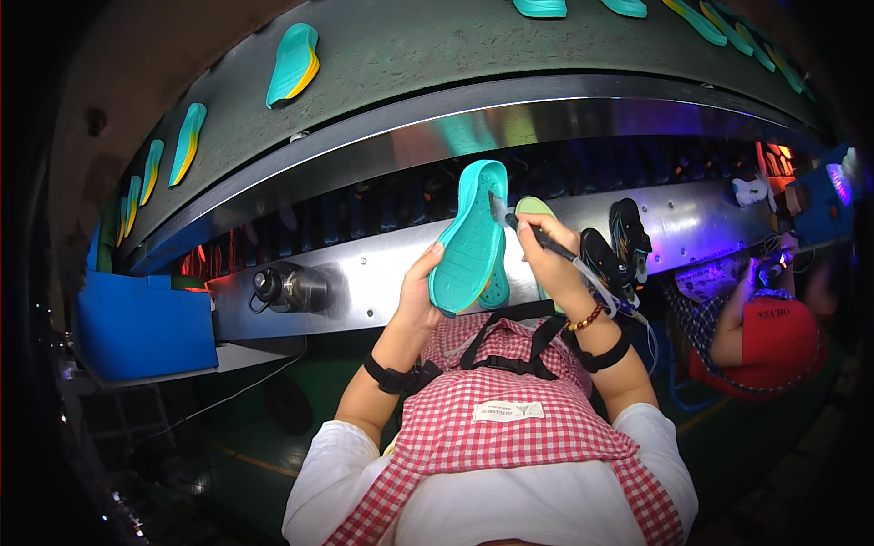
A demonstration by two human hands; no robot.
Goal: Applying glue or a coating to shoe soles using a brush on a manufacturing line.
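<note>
My left hand [421,289] is closed on the heel end of a turquoise shoe sole [466,247], which is tilted with its hollow inner face up. In my right hand [552,259] is a dark-handled brush [544,238] with a thin pale tube running from its handle. The brush's bristles touch or hover just over the sole's forefoot, at its right side; I cannot tell which. Beneath the held sole, part of another turquoise sole [495,288] shows on the metal ledge. A pale green sole-shaped piece [533,207] is partly hidden behind my right hand.
Several turquoise and yellow soles [293,64] lie along the grey conveyor belt [410,55] beyond the ledge [364,241]. A dark bottle [289,288] lies at left, near a blue box [146,328]. Black shoes [628,235] sit at right. Another person in red [774,341] is farther right.
</note>
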